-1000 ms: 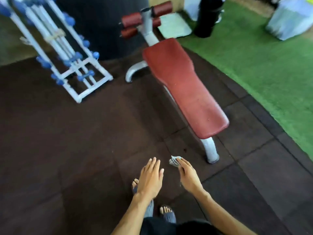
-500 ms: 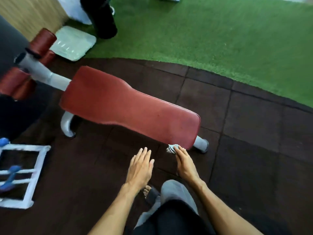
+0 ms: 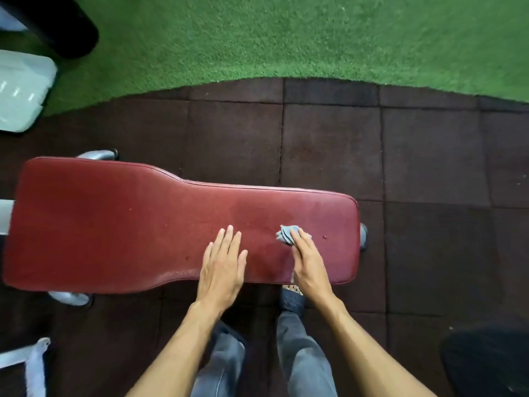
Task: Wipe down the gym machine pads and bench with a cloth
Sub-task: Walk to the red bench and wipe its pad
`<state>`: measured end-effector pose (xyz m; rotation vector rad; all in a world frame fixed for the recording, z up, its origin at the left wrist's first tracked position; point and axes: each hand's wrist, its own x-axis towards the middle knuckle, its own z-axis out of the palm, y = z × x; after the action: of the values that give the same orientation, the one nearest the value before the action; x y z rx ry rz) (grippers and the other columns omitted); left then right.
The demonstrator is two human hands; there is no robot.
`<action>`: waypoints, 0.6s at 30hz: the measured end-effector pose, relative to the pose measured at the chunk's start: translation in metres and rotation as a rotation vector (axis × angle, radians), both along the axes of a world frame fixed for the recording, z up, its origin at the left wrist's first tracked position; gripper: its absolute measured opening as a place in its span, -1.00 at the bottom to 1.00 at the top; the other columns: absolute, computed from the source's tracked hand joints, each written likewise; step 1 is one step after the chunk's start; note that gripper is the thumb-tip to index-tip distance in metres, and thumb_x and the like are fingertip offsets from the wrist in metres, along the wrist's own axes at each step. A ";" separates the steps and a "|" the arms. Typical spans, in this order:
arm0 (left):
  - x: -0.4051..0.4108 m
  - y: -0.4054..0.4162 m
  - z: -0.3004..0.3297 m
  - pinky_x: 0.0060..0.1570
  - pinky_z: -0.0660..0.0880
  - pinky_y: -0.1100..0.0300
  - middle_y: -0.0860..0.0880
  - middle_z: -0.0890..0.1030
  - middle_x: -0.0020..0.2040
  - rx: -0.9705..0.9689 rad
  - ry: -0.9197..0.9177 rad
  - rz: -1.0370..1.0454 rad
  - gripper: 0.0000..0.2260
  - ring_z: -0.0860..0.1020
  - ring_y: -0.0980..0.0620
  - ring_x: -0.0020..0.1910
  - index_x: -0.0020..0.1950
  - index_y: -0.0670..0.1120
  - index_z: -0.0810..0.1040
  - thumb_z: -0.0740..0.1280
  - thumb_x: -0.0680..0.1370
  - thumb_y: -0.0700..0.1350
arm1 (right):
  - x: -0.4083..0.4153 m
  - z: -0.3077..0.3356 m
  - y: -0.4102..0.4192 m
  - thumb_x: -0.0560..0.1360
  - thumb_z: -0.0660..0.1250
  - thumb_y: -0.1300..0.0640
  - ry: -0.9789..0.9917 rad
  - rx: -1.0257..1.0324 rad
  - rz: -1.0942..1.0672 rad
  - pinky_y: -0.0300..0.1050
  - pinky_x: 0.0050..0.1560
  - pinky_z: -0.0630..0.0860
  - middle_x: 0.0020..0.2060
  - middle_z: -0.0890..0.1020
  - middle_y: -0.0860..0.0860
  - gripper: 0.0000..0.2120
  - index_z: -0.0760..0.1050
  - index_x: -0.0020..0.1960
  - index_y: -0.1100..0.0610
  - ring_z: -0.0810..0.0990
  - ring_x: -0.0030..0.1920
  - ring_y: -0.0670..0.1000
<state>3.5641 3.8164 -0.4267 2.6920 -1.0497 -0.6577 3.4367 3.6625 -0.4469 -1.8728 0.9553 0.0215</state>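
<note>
— Where was the cloth when you looked?

— On the red bench pad (image 3: pixel 120 224), towards its narrow right end and a little nearer the near edge than the far one. It was a small grey-blue cloth (image 3: pixel 284 234), bunched up, and the person's right hand (image 3: pixel 309 262) lay over it, fingers stretched forward and pressing it onto the vinyl. Only the crumpled front of it poked out past the fingertips.

— And the other hand?

— The left hand (image 3: pixel 222 270) was flat on the same pad, just to the left of the right one, palm down, fingers straight and close together, nothing in it. The heel of that hand hung at the pad's near edge.

— Were the two hands touching?

— No, there was a strip of bare red vinyl between them.

— How did the person stand?

— Close against the near edge, in grey trousers (image 3: pixel 303 356), one foot tucked under the pad's edge below the right wrist.

— What else was around?

— The pad sat on a pale metal frame (image 3: pixel 68 298), with a curved foot showing below the near edge on the left and another past the far edge. Dark rubber floor tiles (image 3: pixel 429 167) lay under it all, and green artificial turf (image 3: pixel 286 35) began beyond the far side. At the far left stood a pale plastic lid-like thing (image 3: pixel 20 93) and something black (image 3: pixel 65 27) behind it; I couldn't tell what either was.
</note>
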 end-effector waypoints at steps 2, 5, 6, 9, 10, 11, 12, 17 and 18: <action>0.021 0.001 -0.028 0.50 0.23 -0.07 -0.09 0.30 0.57 -0.006 -0.039 -0.044 -0.47 0.22 -0.05 0.58 0.52 -0.11 0.35 -0.03 0.63 0.09 | 0.016 -0.027 0.004 0.65 0.11 0.23 0.005 -0.015 -0.071 -0.62 0.33 -0.08 0.37 0.28 -0.18 -0.59 0.28 0.49 0.12 0.18 0.46 -0.15; 0.048 -0.002 -0.072 0.53 0.20 -0.09 -0.09 0.22 0.60 -0.025 -0.074 -0.168 -0.50 0.15 -0.04 0.60 0.55 -0.10 0.30 0.02 0.65 0.06 | 0.037 -0.066 0.011 0.66 0.08 0.22 0.003 -0.086 -0.150 -0.58 0.38 -0.11 0.47 0.24 -0.11 -0.58 0.22 0.51 0.11 0.08 0.53 -0.10; 0.056 -0.005 -0.086 0.54 0.17 -0.08 -0.08 0.19 0.61 -0.037 -0.098 -0.205 -0.51 0.13 -0.04 0.61 0.56 -0.09 0.27 0.03 0.65 0.05 | 0.044 -0.079 0.012 0.66 0.07 0.22 -0.010 -0.137 -0.159 -0.51 0.43 -0.11 0.51 0.21 -0.05 -0.57 0.20 0.52 0.11 0.05 0.55 -0.07; 0.076 -0.015 -0.120 0.56 0.08 -0.08 -0.09 0.10 0.63 -0.082 -0.162 -0.265 -0.50 0.04 -0.03 0.62 0.59 -0.08 0.19 0.06 0.66 0.04 | 0.063 -0.119 0.024 0.65 0.08 0.23 -0.035 -0.273 -0.154 -0.15 0.57 -0.05 0.56 0.12 0.13 -0.56 0.19 0.53 0.16 -0.03 0.58 0.06; 0.082 -0.017 -0.129 0.57 0.06 -0.09 -0.09 0.08 0.64 -0.087 -0.178 -0.271 -0.49 0.03 -0.03 0.63 0.60 -0.08 0.17 0.06 0.66 0.04 | 0.067 -0.131 0.030 0.64 0.10 0.25 -0.023 -0.340 -0.146 -0.05 0.57 -0.01 0.56 0.11 0.17 -0.55 0.19 0.53 0.18 -0.04 0.58 0.08; 0.086 -0.019 -0.137 0.57 0.04 -0.10 -0.09 0.07 0.64 -0.088 -0.191 -0.272 -0.48 0.02 -0.03 0.63 0.61 -0.08 0.15 0.06 0.66 0.04 | 0.069 -0.139 0.037 0.63 0.14 0.27 -0.005 -0.410 -0.149 0.01 0.57 0.04 0.55 0.11 0.20 -0.53 0.19 0.52 0.19 -0.03 0.58 0.11; 0.089 -0.019 -0.144 0.57 0.03 -0.10 -0.09 0.06 0.64 -0.082 -0.210 -0.276 -0.48 0.01 -0.03 0.63 0.61 -0.08 0.14 0.06 0.66 0.04 | 0.070 -0.144 0.044 0.62 0.17 0.28 0.012 -0.472 -0.146 0.04 0.56 0.08 0.55 0.12 0.20 -0.52 0.19 0.52 0.19 -0.01 0.58 0.12; 0.089 -0.017 -0.161 0.58 0.00 -0.11 -0.07 0.01 0.65 -0.025 -0.321 -0.299 -0.46 -0.02 -0.03 0.63 0.63 -0.05 0.05 0.00 0.67 0.08 | 0.007 -0.158 0.047 0.57 0.12 0.29 0.098 -0.590 0.069 0.12 0.54 0.09 0.54 0.15 0.12 -0.45 0.15 0.54 0.08 0.07 0.57 0.11; 0.089 -0.016 -0.161 0.58 0.00 -0.11 -0.07 0.00 0.65 -0.022 -0.331 -0.299 -0.46 -0.02 -0.03 0.63 0.63 -0.05 0.04 -0.01 0.67 0.08 | -0.009 -0.160 0.035 0.57 0.09 0.25 0.143 -0.584 0.052 0.18 0.52 0.09 0.55 0.15 0.11 -0.46 0.14 0.54 0.07 0.08 0.56 0.10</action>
<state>3.6532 3.7999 -0.5879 2.7085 -1.5496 -0.2394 3.4275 3.6972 -0.6073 -2.4587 1.0877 -0.1047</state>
